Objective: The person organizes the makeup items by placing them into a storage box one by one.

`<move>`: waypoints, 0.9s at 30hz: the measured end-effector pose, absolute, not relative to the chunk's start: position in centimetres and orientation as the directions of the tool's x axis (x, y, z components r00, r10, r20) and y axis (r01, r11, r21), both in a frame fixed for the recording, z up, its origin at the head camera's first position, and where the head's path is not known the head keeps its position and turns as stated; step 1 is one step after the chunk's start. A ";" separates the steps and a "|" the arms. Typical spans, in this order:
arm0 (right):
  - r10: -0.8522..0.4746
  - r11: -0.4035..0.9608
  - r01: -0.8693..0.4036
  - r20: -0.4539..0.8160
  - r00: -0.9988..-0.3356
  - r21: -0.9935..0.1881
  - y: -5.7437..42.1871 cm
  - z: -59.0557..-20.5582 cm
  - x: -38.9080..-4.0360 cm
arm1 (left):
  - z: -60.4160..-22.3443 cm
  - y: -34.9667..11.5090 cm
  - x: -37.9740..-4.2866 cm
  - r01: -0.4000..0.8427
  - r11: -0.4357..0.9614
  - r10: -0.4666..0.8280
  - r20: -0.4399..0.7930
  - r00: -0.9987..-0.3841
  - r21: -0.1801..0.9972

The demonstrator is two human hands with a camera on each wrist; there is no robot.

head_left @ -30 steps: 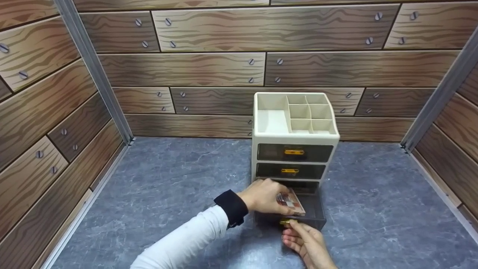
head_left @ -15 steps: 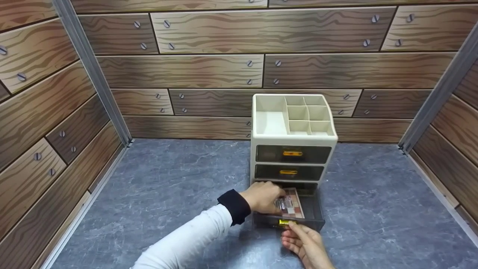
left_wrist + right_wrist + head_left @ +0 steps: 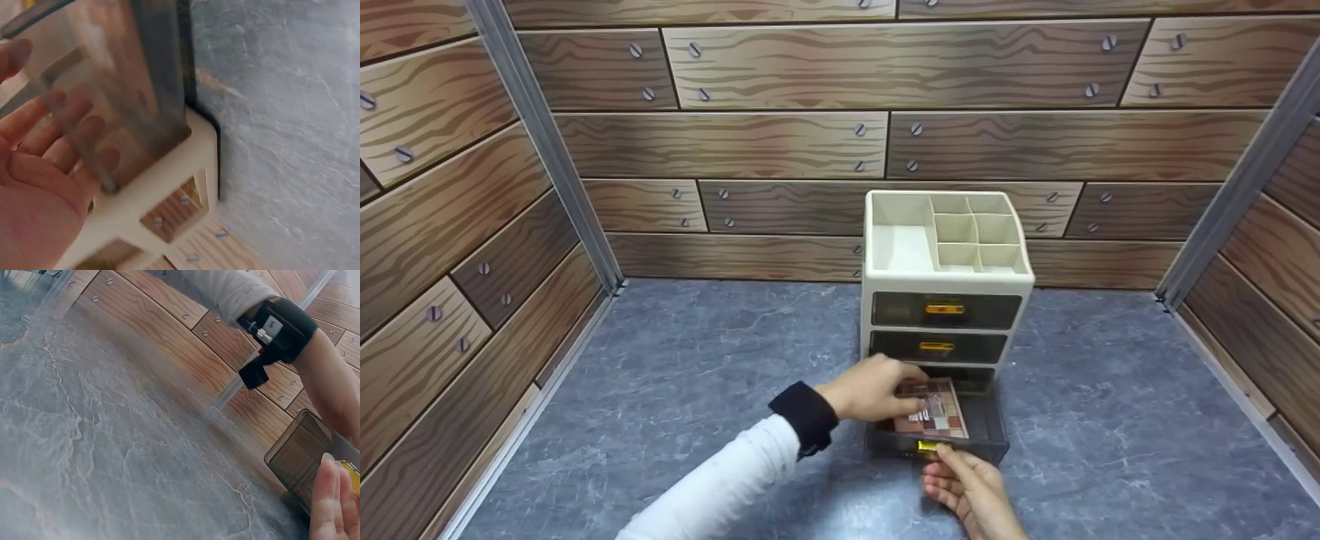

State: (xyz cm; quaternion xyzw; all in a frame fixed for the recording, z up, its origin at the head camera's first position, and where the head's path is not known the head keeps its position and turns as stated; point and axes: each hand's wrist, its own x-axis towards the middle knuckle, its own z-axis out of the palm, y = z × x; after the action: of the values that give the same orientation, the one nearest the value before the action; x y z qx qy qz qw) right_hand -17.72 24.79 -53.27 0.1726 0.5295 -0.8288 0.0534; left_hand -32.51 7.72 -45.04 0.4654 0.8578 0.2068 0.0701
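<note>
The bottom drawer [image 3: 984,420] of a cream desktop organizer [image 3: 949,279] is pulled out, its walls dark and see-through. In it lies a flat eyeshadow palette [image 3: 939,412] with a pattern of brown, red and pale squares. My left hand [image 3: 874,386] is over the drawer's left side, partly covering the palette. In the left wrist view the fingers of that left hand [image 3: 48,152] are loosely spread, holding nothing. At the drawer's front my right hand [image 3: 971,484] pinches the gold handle [image 3: 928,446]. The right wrist view catches its fingers [image 3: 326,495] beside the handle.
Two upper drawers with orange-gold handles [image 3: 945,309] are closed. The organizer's top has several open compartments [image 3: 956,227]. It stands on a grey marbled surface [image 3: 720,352], with wood-patterned walls [image 3: 780,142] at the back and both sides.
The palette has come down from a tilt to lie flat in the drawer. My left hand has let go and shifted left off it. The right hand stays at the handle.
</note>
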 end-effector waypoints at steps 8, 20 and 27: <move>0.105 -0.424 0.276 -0.350 -0.931 -0.862 24.6 -53.3 -17.8 | -42.8 4.3 -31.9 0.729 0.364 0.785 0.231 -0.575 0.580; 0.108 -0.444 0.295 -0.378 -0.920 -0.846 24.9 -52.9 -18.3 | -35.9 3.0 -32.0 0.597 0.134 0.538 0.448 -0.714 0.791; 0.090 -0.451 0.296 -0.373 -0.923 -0.842 24.9 -53.1 -18.2 | -32.8 2.8 -34.2 0.522 0.052 0.362 0.471 -0.804 0.851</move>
State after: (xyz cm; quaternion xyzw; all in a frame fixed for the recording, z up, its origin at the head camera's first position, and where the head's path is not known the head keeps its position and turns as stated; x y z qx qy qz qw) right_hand -18.22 24.88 -53.05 0.1858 0.5201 -0.8313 0.0620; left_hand -34.17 2.75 -32.85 0.3062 0.7224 0.6166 -0.0649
